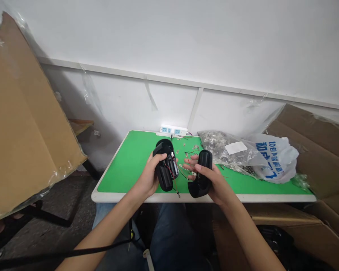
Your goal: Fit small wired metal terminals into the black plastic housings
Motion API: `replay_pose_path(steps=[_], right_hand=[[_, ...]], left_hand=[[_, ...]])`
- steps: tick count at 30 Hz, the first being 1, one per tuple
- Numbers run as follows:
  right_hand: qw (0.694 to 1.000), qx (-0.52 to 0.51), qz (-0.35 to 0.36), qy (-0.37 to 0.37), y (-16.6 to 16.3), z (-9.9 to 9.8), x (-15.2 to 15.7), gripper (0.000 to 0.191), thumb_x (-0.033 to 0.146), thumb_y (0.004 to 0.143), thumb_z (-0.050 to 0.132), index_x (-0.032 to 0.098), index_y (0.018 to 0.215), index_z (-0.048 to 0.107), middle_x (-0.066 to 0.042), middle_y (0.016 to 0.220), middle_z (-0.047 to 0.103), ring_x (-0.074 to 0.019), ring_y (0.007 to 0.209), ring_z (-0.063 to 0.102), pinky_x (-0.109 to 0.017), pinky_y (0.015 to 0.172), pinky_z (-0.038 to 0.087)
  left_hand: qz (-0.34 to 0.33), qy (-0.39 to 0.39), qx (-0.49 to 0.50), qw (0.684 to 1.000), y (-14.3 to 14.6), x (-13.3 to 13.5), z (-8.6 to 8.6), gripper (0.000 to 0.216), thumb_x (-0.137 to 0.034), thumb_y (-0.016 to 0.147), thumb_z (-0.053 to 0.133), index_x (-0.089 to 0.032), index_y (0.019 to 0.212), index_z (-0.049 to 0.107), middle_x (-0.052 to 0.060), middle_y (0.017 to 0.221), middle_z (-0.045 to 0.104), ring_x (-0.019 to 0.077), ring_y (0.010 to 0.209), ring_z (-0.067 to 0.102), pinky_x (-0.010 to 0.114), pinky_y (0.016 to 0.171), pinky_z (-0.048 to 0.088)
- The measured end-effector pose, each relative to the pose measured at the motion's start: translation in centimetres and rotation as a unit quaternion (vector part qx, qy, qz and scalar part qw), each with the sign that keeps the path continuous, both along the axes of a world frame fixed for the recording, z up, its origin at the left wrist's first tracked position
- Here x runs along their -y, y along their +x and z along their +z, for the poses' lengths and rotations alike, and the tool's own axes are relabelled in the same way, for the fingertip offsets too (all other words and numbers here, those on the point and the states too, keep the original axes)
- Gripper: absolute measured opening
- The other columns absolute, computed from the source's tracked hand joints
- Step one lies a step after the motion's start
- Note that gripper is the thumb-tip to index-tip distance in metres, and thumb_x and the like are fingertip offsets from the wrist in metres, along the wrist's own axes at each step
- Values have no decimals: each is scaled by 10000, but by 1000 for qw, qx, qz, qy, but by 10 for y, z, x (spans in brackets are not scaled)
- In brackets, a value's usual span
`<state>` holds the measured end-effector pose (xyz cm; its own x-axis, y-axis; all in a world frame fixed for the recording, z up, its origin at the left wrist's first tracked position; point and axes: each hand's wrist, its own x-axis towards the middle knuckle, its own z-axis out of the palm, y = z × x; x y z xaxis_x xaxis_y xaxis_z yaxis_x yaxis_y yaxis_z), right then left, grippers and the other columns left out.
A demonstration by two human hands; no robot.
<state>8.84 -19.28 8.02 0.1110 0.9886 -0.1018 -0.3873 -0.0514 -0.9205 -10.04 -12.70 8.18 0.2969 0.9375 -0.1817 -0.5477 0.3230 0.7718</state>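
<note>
The left hand [147, 177] is closed around an open black shell [164, 167], fingers curled over its upper edge and thumb along the side; the shell is a rounded, glossy plastic half turned hollow side up, with thin red and black wires [173, 176] running through it and trailing out at the lower end. The right hand [216, 182] grips a second black shell [201, 177] – curved, smooth, outer face showing – with the thumb laid across it and the fingers spread behind. The two halves are near each other but apart, both held just above the near edge of a green-topped table [121, 177]; the loose wire ends hang between them. Small metal bits [190, 148] lie scattered on the green behind the hands; a white power strip [173, 130] sits at the far edge. To the right lie a clear bag of metal parts [222, 146] and a white bag with blue print [274, 158] – touching each other; cardboard [22, 124] leans at the left.
</note>
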Motion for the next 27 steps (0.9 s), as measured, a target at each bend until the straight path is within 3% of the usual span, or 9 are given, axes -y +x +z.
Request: replay_pose_path(steps=[4, 7, 10, 13, 15, 20, 24, 27], right_hand=[[996, 11, -80, 24, 8, -1, 18, 482, 481, 734, 903, 246, 1106, 705, -115, 1277, 764, -352, 1198, 720, -384, 797, 612], [980, 114, -157, 50, 10, 0, 35, 444, 512, 765, 876, 262, 1066, 667, -100, 1226, 772, -339, 1175, 720, -392, 804, 608], [949, 281, -134, 49, 8, -1, 48, 564, 509, 681, 933, 268, 1107, 651, -101, 1255, 753, -312, 1076, 729, -416, 829, 610], [932, 353, -80, 14, 6, -7, 53, 722, 505, 602, 966, 274, 1195, 626, -106, 1341, 712, -281, 975, 724, -421, 796, 615], [936, 345, -75, -9, 8, -12, 58, 719, 504, 606, 960, 261, 1186, 611, -99, 1293, 721, -274, 967, 714, -408, 791, 609], [961, 245, -116, -61, 24, -24, 86, 562, 512, 652, 949, 237, 1028, 634, -2, 896, 700, -228, 846, 665, -332, 737, 563], [960, 150, -208, -113, 39, -34, 121, 564, 505, 611, 974, 229, 1013, 690, 13, 825, 677, -196, 734, 643, -312, 689, 547], [952, 93, -243, -162, 45, -47, 152, 637, 489, 559, 987, 220, 1069, 716, -17, 848, 729, -244, 754, 700, -359, 715, 576]], left_hand=[[17, 38, -8, 999, -9, -4, 1, 616, -412, 701, 834, -185, 1206, 564, 88, 976, 742, 254, 766, 719, 361, 629, 593], [46, 99, -62, 992, -8, 1, -5, 697, -433, 745, 842, -241, 1327, 511, 51, 1018, 718, 242, 849, 713, 333, 681, 586], [4, 155, -111, 982, 9, 19, -12, 743, -441, 776, 858, -257, 1389, 480, 53, 1108, 702, 238, 977, 690, 335, 811, 580], [-60, 179, -103, 977, 30, 41, -19, 668, -429, 818, 829, -233, 1368, 505, 81, 1212, 692, 267, 1122, 664, 368, 962, 548], [-87, 194, -89, 973, 42, 52, -24, 626, -397, 842, 797, -244, 1373, 504, 81, 1283, 673, 277, 1198, 638, 382, 1032, 519], [-192, 225, -111, 949, 62, 56, -34, 511, -369, 927, 658, -254, 1403, 513, 69, 1343, 656, 281, 1279, 594, 410, 1112, 463], [-274, 308, -198, 890, 85, 62, -42, 471, -416, 1005, 531, -217, 1430, 491, 111, 1312, 680, 301, 1231, 618, 467, 1106, 450], [-316, 378, -282, 824, 109, 78, -49, 452, -466, 1034, 460, -195, 1392, 511, 160, 1299, 698, 329, 1210, 651, 490, 1079, 467]])
